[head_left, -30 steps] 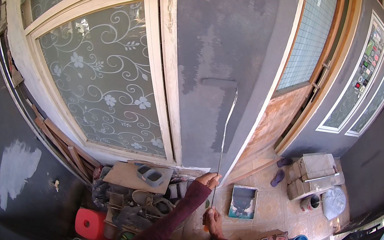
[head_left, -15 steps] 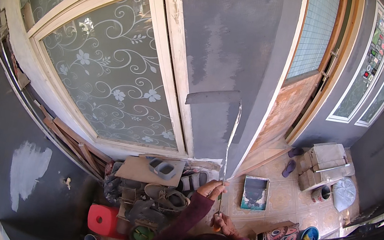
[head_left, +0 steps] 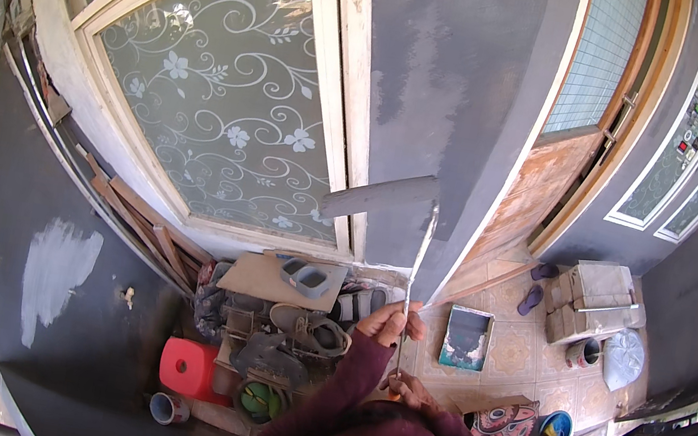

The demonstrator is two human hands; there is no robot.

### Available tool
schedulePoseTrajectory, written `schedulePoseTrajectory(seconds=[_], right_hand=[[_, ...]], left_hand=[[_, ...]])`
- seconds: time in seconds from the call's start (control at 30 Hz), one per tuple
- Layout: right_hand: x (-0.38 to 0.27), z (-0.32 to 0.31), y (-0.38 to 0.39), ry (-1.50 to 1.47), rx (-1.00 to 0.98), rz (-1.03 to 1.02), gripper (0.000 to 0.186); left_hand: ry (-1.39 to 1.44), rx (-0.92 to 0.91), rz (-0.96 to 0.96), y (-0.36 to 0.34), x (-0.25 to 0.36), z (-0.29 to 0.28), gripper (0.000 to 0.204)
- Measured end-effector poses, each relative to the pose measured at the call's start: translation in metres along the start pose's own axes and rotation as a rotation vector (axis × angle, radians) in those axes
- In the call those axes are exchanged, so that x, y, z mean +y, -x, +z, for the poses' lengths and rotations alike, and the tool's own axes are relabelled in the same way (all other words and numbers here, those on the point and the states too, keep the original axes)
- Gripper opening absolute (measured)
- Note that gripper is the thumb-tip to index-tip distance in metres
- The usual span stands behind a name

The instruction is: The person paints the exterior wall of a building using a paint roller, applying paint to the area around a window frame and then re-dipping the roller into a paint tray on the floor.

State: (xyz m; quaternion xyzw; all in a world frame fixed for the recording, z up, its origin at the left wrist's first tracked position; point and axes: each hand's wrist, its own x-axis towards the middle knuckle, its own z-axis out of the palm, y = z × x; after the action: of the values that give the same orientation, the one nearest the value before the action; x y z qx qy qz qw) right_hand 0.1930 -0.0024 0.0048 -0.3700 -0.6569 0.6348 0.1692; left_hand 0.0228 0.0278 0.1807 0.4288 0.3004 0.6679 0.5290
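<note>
A: Head view. Left hand (head_left: 392, 322) has fingers clenched round the long pole (head_left: 414, 282); right hand (head_left: 413, 392) grips it lower down, fingers wrapped as far as I can tell. Roller (head_left: 379, 196) lies flat on the grey wall (head_left: 448, 97), beside the white window frame (head_left: 344, 100).

B: Step?

A: Rolling grey paint, judged mid-stroke. Paint tray (head_left: 466, 338) sits on the tiled floor (head_left: 518, 352). Next stroke calls for steady pressure, keeping off the frame.
</note>
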Motion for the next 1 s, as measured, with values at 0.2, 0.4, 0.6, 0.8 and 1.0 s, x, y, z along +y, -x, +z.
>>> schedulePoseTrajectory(seconds=[0.2,0.4,0.6,0.8,1.0], right_hand=[[-0.054,-0.009,0.021,-0.066,-0.027,0.127,0.039],[-0.189,-0.067,0.031,0.186,0.676,-0.279,0.019],[-0.342,-0.058,0.040,0.157,0.827,-0.594,0.022],[-0.378,-0.052,0.024,0.234,0.718,-0.599,0.024],[-0.374,-0.053,0.014,0.206,0.730,-0.608,0.024]], left_hand=[[0.100,0.032,-0.106,0.007,-0.015,-0.016,0.026],[0.042,0.040,-0.092,0.017,-0.014,-0.014,0.022],[0.041,-0.012,-0.104,0.023,-0.020,-0.011,0.023],[-0.079,0.017,-0.152,0.028,-0.011,0.003,0.023],[-0.086,0.052,-0.148,0.028,-0.017,0.002,0.024]])
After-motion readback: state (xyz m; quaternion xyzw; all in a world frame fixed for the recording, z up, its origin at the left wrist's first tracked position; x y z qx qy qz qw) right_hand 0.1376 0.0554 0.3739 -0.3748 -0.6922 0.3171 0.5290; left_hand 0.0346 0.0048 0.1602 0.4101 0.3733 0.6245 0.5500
